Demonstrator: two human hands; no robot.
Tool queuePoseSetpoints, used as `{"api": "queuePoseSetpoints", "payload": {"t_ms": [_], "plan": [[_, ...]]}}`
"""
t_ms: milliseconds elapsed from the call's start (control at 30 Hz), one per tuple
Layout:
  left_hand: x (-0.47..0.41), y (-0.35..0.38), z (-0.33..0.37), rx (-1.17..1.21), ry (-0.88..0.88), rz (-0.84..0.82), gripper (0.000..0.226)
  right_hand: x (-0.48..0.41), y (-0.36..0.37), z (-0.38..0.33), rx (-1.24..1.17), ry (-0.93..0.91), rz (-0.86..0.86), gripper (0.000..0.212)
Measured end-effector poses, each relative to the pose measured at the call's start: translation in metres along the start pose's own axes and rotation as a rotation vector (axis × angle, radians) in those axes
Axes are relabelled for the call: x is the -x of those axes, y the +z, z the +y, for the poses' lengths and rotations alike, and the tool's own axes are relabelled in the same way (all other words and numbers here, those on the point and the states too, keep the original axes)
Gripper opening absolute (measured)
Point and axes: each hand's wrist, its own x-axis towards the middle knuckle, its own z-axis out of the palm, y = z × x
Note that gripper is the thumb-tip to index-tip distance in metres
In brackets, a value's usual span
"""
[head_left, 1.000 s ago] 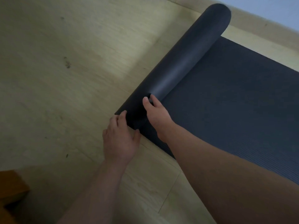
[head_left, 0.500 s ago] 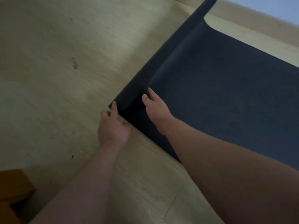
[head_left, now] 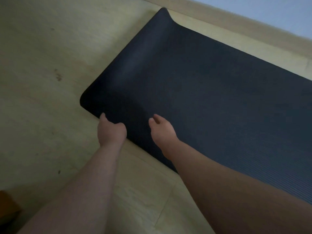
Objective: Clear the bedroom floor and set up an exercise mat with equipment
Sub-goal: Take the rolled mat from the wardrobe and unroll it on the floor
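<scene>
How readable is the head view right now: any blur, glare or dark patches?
Head view: dim and softly blurred throughout; the mat reads near-black, its ribbing showing only at lower right, with a faint sheen along the hump near its far end; the floor is brightest at upper left and shadowed at lower left; no hard glare.

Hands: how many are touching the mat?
2. The left hand grips the near edge of the mat by its corner; the right hand rests on top, beside it. No others show.
</scene>
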Motion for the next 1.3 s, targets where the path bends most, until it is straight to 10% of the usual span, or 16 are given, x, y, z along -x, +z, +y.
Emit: {"api": "queuePoseSetpoints", "payload": {"t_ms": [333,1167,1300], "plan": [[0.095,0.096,-0.036,0.090,-0.403,-0.132,0.041,0.052,-0.083,0.075,-0.549,0.449,0.304,0.018],[0.645,0.290,-0.081,-0.504,0.276,-1.318,0.019,0.382,-0.458,0.372,-1.107,0.382,1.168,0.017],[0.715,0.329,-0.105,-0.512,0.147,-1.369,0.020,0.429,-0.516,0.439,-1.216,0.408,1.287,0.020]]}}
